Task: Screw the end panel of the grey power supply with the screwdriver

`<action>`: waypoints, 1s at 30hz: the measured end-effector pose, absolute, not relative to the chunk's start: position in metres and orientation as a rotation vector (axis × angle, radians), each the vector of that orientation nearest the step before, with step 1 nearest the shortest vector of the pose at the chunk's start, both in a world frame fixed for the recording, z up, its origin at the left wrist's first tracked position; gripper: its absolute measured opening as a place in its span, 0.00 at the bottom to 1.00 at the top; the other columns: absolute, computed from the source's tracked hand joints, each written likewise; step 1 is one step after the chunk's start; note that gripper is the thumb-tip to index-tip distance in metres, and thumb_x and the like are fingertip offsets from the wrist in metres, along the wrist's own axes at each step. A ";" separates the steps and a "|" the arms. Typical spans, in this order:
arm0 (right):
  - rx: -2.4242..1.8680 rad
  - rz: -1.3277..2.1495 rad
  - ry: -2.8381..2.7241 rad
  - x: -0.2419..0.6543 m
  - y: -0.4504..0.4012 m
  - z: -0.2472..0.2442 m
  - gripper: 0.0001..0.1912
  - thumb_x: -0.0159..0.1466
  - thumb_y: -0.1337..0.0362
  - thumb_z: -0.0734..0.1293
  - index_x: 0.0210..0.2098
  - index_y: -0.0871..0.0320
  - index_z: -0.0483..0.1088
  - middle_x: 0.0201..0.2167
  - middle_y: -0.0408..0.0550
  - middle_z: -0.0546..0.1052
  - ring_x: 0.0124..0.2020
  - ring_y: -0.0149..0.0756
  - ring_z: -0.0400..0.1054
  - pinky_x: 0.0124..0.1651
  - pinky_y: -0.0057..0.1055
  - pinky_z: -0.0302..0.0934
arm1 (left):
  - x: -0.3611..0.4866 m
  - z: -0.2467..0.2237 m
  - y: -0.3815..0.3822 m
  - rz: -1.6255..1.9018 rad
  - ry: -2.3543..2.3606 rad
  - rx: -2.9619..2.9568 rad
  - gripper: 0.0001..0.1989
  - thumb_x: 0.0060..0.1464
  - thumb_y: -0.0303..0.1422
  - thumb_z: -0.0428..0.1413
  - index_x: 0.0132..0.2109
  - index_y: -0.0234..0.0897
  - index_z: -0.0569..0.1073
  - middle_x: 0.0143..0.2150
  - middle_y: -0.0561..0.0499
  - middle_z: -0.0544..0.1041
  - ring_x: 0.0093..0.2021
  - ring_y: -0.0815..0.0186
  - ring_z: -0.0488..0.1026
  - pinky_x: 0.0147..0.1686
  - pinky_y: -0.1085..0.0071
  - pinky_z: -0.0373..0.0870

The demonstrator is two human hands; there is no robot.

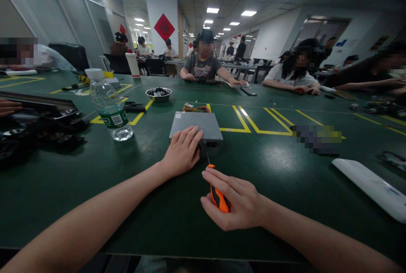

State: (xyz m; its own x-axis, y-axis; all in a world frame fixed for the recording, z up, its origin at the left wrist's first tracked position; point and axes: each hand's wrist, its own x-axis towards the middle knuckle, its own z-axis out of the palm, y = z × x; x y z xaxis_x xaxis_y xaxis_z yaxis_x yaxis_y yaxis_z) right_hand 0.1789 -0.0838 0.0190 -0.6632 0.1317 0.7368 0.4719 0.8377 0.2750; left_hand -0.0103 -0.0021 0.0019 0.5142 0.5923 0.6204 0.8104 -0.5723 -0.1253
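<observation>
In front of me on the table lies a grey metal computer power supply (207, 124), its bundle of coloured cables (199, 109) at the far side. My left hand (180, 149) is laid over its near left corner, fingers across the top and thumb side against the front face, holding it. An orange and black screwdriver (219, 199) is in my right hand (239, 201), between thumb and fingers. The screwdriver's thin shaft points away from me and reaches the near face, left of the power socket (212, 143). Whether the tip sits in a screw is too small to tell.
On the green table (152, 218) a water bottle (111, 108) stands left, near dark parts (41, 129). Beyond are a metal bowl (158, 94) and a white cup (133, 66). A long white object (371, 186) lies right. A person (203, 64) sits opposite.
</observation>
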 end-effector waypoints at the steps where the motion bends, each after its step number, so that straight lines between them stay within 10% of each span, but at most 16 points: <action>1: -0.456 -0.552 -2.240 0.179 -0.084 0.020 0.10 0.56 0.68 0.64 0.39 0.56 0.68 0.41 0.52 0.76 0.45 0.36 0.72 0.35 0.24 0.70 | -0.010 0.002 -0.002 -0.740 -1.158 -2.359 0.24 0.56 0.31 0.47 0.60 0.31 0.59 0.60 0.38 0.62 0.60 0.53 0.57 0.54 0.57 0.55; 23: -0.475 -0.414 -2.163 0.177 -0.078 0.033 0.19 0.57 0.69 0.61 0.49 0.66 0.64 0.39 0.54 0.78 0.43 0.38 0.73 0.44 0.30 0.70 | -0.010 0.002 -0.004 -0.726 -1.168 -2.362 0.24 0.56 0.31 0.46 0.60 0.31 0.58 0.61 0.38 0.62 0.61 0.53 0.56 0.54 0.57 0.53; 30: -0.526 -0.404 -2.113 0.183 -0.075 0.033 0.18 0.57 0.69 0.62 0.48 0.64 0.64 0.37 0.53 0.78 0.37 0.36 0.75 0.30 0.23 0.70 | -0.010 0.003 -0.004 -0.719 -1.157 -2.354 0.24 0.56 0.31 0.47 0.60 0.31 0.59 0.60 0.38 0.62 0.61 0.52 0.57 0.54 0.57 0.54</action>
State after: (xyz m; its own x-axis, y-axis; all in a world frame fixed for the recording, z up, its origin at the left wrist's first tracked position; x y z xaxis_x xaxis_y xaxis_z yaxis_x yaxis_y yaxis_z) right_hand 0.1830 -0.0754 0.0326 -0.5099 0.2166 0.8325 0.5084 0.8565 0.0885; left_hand -0.0098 -0.0038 0.0027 0.5202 0.5961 0.6116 0.8124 -0.5662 -0.1393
